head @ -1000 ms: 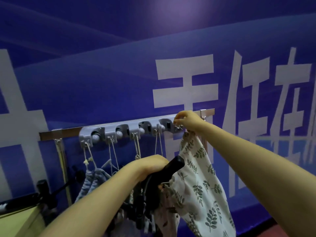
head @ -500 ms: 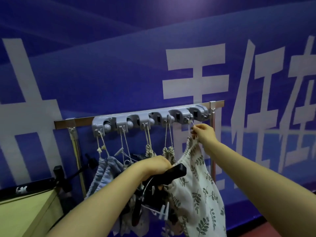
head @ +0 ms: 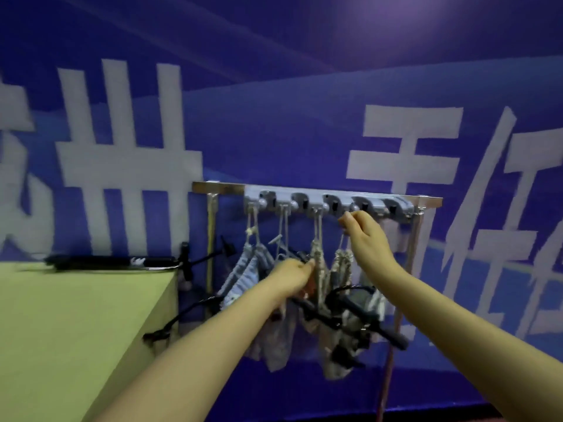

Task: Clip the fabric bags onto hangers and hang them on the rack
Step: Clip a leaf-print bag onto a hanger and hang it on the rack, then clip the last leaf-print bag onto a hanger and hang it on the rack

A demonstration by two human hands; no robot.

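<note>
Fabric bags (head: 249, 278) hang by cords from rack (head: 329, 202)

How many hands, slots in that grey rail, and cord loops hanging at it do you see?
Hands: 2, left hand and right hand
Slots in the grey rail: 5
Cord loops at the rail: 4, one pinched by the right hand
Total: 11

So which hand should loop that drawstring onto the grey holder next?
The right hand, probably. It is raised just under the grey holder on the rack and seems to pinch a bag's drawstring there. The left hand sits lower, among the hanging fabric bags.
</note>
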